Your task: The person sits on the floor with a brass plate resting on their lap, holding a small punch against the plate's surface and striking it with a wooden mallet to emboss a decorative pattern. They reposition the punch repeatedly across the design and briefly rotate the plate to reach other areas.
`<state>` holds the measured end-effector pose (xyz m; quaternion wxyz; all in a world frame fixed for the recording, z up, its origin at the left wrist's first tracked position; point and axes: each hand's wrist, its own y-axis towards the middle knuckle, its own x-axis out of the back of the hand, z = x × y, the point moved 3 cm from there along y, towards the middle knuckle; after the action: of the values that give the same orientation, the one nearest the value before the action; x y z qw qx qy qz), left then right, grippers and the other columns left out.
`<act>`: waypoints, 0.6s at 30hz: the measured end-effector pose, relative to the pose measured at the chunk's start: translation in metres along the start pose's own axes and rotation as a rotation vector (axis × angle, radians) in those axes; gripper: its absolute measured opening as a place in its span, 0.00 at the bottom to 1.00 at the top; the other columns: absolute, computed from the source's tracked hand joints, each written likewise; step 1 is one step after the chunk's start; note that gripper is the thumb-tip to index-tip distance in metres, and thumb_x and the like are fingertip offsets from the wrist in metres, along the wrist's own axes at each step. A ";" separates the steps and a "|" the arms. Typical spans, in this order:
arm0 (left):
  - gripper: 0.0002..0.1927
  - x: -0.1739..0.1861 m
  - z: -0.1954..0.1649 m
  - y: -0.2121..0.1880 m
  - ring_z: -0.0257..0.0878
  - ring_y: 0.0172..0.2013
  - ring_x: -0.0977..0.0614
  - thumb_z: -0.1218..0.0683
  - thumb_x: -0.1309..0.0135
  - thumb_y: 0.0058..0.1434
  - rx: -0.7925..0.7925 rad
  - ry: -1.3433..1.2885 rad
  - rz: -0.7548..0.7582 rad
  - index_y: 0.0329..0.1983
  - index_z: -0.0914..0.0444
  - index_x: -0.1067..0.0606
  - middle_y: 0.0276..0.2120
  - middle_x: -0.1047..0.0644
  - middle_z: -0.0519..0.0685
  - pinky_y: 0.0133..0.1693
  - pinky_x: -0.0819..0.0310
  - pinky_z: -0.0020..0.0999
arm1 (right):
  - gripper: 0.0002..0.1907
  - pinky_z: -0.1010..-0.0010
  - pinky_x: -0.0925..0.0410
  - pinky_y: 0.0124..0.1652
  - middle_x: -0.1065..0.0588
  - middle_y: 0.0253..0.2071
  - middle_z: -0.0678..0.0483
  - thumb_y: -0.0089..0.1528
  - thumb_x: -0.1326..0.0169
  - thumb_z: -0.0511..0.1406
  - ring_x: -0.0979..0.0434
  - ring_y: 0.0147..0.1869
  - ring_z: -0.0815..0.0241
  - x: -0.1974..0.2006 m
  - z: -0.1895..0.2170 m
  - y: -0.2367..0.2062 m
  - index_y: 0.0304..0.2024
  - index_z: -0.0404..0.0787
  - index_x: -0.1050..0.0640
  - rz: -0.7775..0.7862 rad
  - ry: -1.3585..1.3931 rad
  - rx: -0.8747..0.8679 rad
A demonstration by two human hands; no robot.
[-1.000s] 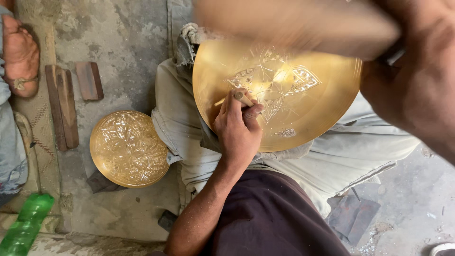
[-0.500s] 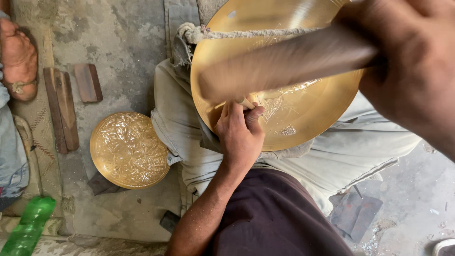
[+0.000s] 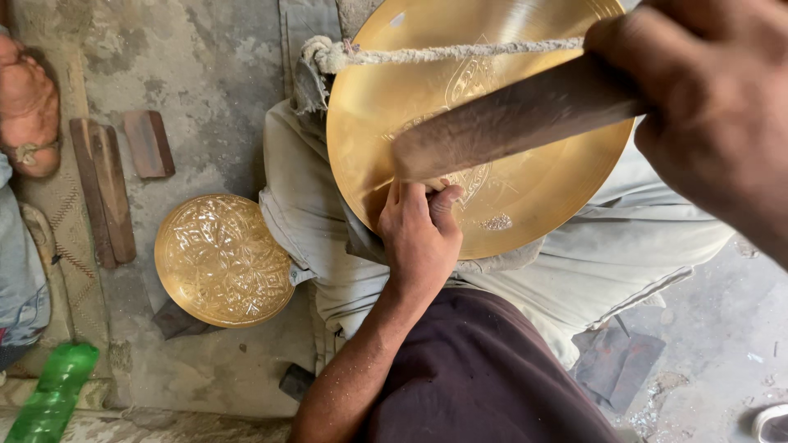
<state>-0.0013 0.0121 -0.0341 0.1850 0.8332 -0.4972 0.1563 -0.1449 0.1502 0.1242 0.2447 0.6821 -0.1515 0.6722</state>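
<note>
Left hand: our left hand (image 3: 420, 238) rests on the lower edge of the big brass plate (image 3: 525, 205), fingers bunched and pinched on something small at the engraved middle; we cannot tell what it is, since the mallet hides the fingertips.
Right hand: our right hand (image 3: 714, 115) fills the upper right corner, clenched around the handle of a wooden mallet (image 3: 509, 119).
Mallet: it lies slantwise across the plate, its thick end just above the left hand, blurred.
Big plate: it sits tilted on our lap, on pale trousers (image 3: 591, 262), with a fine engraved pattern near the centre and bits of metal dust just right of the left hand.
Rope: a frayed rope (image 3: 443, 54) runs across the plate's upper part to a knot at its left rim.
Small plate: a fully patterned brass plate (image 3: 222, 261) lies on the concrete floor (image 3: 205, 74), left of our knee.
Wood: flat wooden pieces (image 3: 107, 189) lie beyond it.
Bottle: a green bottle (image 3: 53, 394) is at the lower left corner.
Other person: a bare foot (image 3: 26, 107) shows at the left edge.
</note>
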 end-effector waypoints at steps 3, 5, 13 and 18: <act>0.10 -0.001 0.003 -0.002 0.50 0.38 0.20 0.59 0.42 0.67 0.007 -0.010 0.010 0.44 0.67 0.31 0.35 0.26 0.50 0.40 0.28 0.45 | 0.24 0.65 0.25 0.53 0.23 0.52 0.41 0.62 0.45 0.15 0.19 0.55 0.47 0.000 0.001 0.005 0.60 0.29 0.25 -0.084 0.391 -0.101; 0.10 -0.002 0.004 -0.004 0.53 0.38 0.20 0.58 0.41 0.68 -0.034 0.027 -0.011 0.43 0.67 0.31 0.37 0.26 0.53 0.40 0.28 0.46 | 0.25 0.63 0.25 0.50 0.22 0.50 0.40 0.57 0.43 0.16 0.19 0.52 0.45 0.001 0.001 0.005 0.57 0.29 0.24 -0.076 0.248 -0.113; 0.12 -0.003 0.005 -0.007 0.54 0.40 0.21 0.59 0.41 0.67 0.018 0.010 0.036 0.47 0.66 0.31 0.37 0.26 0.53 0.41 0.28 0.48 | 0.23 0.57 0.27 0.41 0.21 0.41 0.40 0.48 0.38 0.16 0.19 0.43 0.42 -0.011 -0.006 -0.010 0.46 0.33 0.18 0.058 -0.019 -0.039; 0.12 -0.003 0.001 -0.008 0.53 0.40 0.21 0.60 0.42 0.68 -0.005 -0.006 0.051 0.48 0.65 0.33 0.37 0.27 0.52 0.41 0.28 0.48 | 0.19 0.66 0.27 0.53 0.23 0.50 0.43 0.65 0.44 0.17 0.20 0.55 0.48 -0.006 -0.001 -0.012 0.56 0.34 0.22 -0.004 0.210 -0.166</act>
<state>0.0047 0.0177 -0.0372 0.1812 0.8204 -0.5191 0.1571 -0.1393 0.1597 0.1170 0.3162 0.5857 -0.1786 0.7247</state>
